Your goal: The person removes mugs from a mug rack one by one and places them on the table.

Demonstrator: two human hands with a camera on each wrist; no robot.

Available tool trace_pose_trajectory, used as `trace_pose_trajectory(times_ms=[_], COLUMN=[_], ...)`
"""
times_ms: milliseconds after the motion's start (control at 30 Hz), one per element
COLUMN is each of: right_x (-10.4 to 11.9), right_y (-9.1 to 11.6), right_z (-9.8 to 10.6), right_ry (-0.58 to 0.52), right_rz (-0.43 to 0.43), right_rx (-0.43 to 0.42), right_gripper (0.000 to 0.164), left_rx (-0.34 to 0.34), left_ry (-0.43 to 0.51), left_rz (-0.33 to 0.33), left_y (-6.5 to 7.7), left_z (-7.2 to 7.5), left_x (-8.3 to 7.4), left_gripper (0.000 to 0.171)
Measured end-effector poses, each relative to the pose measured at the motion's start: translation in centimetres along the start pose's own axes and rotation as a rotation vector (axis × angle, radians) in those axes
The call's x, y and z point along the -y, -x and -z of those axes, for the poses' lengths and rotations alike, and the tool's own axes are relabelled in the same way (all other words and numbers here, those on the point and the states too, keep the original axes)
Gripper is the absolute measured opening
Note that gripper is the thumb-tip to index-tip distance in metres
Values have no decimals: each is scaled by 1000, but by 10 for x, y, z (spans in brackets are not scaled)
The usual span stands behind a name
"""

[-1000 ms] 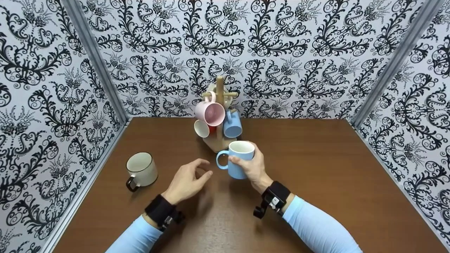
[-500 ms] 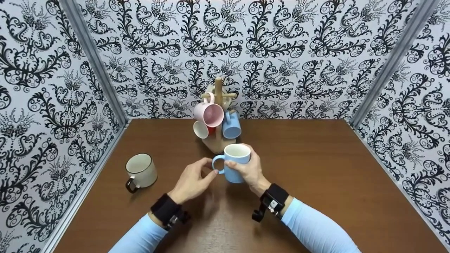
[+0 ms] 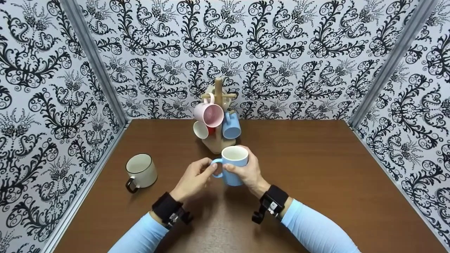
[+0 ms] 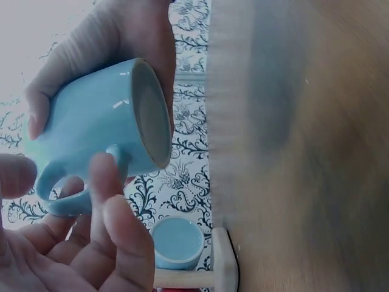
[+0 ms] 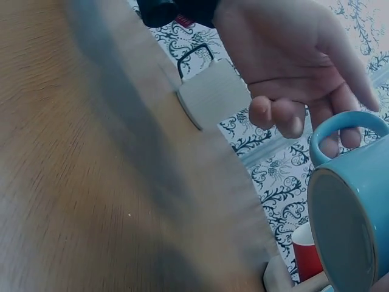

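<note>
A light blue mug [image 3: 233, 177] with a white inside is held upright above the table, its base showing in both wrist views. My right hand [image 3: 251, 172] grips its body from the right, thumb across the front. The mug's handle points left, where my left hand [image 3: 193, 178] pinches it between thumb and fingers. In the left wrist view, fingertips [image 4: 106, 176] overlap the handle [image 4: 67, 204]. Just beyond the hands stands a wooden mug tree [image 3: 218, 88], hung with a pink mug [image 3: 201, 113], another blue mug [image 3: 232, 127] and a red mug with white inside [image 3: 201, 130].
A cream mug [image 3: 146, 174] with dark rim and black handle stands on the brown table [image 3: 299, 158] at the left. A pale mug, partly hidden, hangs behind the tree's post. Patterned walls [image 3: 281, 59] enclose the back and sides.
The right hand has brought the blue mug slightly left and nearer. The left hand has moved right and its thumb and fingers have taken hold of the handle.
</note>
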State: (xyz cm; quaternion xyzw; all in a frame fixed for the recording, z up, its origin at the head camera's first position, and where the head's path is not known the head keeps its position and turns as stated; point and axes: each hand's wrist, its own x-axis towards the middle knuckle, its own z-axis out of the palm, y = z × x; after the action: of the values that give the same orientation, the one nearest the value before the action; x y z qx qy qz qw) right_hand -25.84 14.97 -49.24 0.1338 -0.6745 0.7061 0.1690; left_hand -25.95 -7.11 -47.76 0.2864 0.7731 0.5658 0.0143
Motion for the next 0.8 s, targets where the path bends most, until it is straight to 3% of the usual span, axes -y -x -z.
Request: trace_pose_trajectory(times_ms=[267, 600, 800], right_x=[-3, -6, -5], right_y=[2, 4, 4], right_z=[-3, -3, -1], right_ry=[56, 13, 8], right_rz=[62, 62, 60], right_rx=[72, 107, 162], right_gripper=[71, 70, 71], left_rx=[70, 147, 195], left_ry=[35, 169, 290], left_rz=[13, -6, 91], left_y=[-3, -5, -3], left_z=[-3, -3, -2], left_x=[2, 3, 3], left_gripper=[51, 54, 56])
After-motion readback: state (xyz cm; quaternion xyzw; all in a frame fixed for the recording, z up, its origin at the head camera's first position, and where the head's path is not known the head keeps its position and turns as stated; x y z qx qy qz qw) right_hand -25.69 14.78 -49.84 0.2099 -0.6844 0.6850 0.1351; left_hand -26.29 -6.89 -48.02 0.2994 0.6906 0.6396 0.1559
